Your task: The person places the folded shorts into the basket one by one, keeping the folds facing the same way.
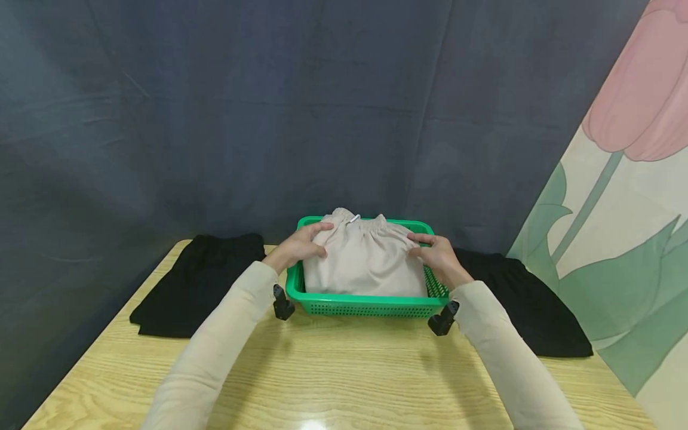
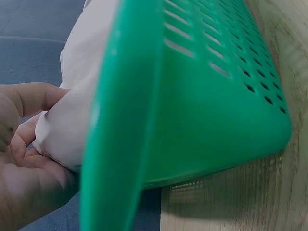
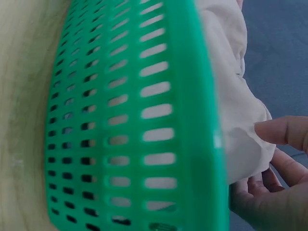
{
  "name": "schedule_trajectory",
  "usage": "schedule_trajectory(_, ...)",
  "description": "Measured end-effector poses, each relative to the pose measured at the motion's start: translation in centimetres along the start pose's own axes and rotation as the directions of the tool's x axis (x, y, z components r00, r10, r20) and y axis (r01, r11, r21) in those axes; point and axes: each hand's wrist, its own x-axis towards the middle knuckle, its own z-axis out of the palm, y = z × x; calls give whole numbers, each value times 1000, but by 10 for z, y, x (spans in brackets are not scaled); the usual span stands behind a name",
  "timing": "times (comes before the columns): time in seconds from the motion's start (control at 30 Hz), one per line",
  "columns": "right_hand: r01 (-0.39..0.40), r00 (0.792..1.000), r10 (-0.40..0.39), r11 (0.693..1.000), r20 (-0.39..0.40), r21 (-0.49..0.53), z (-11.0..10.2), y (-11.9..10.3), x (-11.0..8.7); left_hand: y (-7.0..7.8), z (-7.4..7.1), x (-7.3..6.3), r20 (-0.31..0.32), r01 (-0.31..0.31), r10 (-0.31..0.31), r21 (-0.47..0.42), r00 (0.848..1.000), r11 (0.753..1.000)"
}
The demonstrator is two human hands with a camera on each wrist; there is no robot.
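Note:
A light beige garment (image 1: 365,263) with a gathered elastic waistband and a white drawstring lies in a green plastic basket (image 1: 371,303). My left hand (image 1: 301,243) pinches the garment's left side between thumb and fingers, just above the basket's rim. On the opposite side my right hand (image 1: 436,257) grips the right edge the same way. In the left wrist view the thumb presses the beige cloth (image 2: 72,120) with fingers curled beneath it. The right wrist view has the thumb on top of the cloth (image 3: 245,139) and the fingers under it.
A folded black garment (image 1: 201,286) lies on the wooden table (image 1: 344,370) to the left of the basket. Another black garment (image 1: 532,307) lies to the right. A dark curtain (image 1: 344,107) hangs behind, and a wall with a painted tulip (image 1: 634,89) borders the right side.

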Motion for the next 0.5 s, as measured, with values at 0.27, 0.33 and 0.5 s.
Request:
schedule_trajectory(0.27,2,1000,-3,997,-13,-74,5,7,0,-4,4,0,7,30,-30,78,1000,997)
schedule_trajectory(0.33,1,1000,-3,994,-16,-108,6,10,1,-4,6,0,-2,29,-29,121,1000,992)
schedule_trajectory(0.5,24,1000,-26,980,-8,-195,10,15,3,-3,15,-2,4,26,-29,324,1000,946)
